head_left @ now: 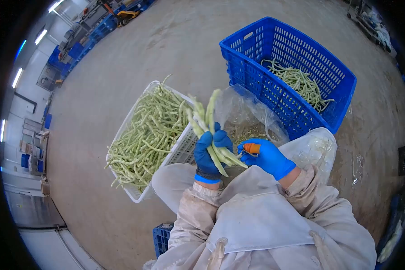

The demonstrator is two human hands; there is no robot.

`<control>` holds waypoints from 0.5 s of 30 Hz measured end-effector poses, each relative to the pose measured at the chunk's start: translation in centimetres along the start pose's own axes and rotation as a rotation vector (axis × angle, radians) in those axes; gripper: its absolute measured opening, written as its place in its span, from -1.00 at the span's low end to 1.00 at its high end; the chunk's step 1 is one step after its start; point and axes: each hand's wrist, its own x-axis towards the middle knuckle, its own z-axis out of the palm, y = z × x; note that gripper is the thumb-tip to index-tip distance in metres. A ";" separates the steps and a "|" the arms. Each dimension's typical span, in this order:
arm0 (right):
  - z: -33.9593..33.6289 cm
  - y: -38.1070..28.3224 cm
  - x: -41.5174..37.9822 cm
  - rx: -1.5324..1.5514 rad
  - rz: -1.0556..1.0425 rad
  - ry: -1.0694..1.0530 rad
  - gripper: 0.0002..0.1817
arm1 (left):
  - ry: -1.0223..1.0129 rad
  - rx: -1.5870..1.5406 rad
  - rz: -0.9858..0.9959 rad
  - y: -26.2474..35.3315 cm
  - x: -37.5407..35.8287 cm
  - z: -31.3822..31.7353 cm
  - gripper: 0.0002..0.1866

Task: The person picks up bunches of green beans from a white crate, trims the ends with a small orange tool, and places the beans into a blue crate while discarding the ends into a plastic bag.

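Observation:
My left hand (pixel 210 150), in a dark blue glove, is closed round a bunch of pale green beans (pixel 207 118). The bunch slants, with its lower ends sticking out toward my right hand. My right hand (pixel 266 156), in a brighter blue glove, is at those lower ends with its fingers drawn together. On its thumb sits an orange cover (pixel 252 148), with a small dark, thin piece beside it. What lies between the right fingertips is too small to make out. More beans (pixel 150 130) fill a white crate (pixel 181 143) left of my hands.
A blue crate (pixel 274 96) with some beans (pixel 301 85) inside stands at the upper right. Between the crates lies a clear plastic bag (pixel 243 110) with small green scraps (pixel 247 135). A smaller blue crate (pixel 162 238) is by my left side.

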 end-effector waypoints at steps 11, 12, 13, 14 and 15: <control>2.2 1.2 -0.3 -0.066 0.011 -0.098 -0.72 | -0.055 -0.081 0.286 1.4 1.4 -1.1 -0.61; 2.3 1.8 -0.2 0.034 0.039 -0.045 -0.71 | -0.056 -0.081 0.289 1.2 1.5 -1.2 -0.61; 2.2 2.3 -0.5 -0.009 0.044 -0.079 -0.70 | -0.038 -0.162 0.255 1.0 1.5 -1.3 -0.61; 2.0 2.2 -0.6 -0.004 0.045 -0.072 -0.70 | -0.021 -0.245 0.219 0.8 1.4 -1.2 -0.60; 1.6 1.7 -0.4 -0.047 -0.057 -0.038 -0.71 | -0.079 -0.299 0.185 0.9 1.4 -1.0 -0.65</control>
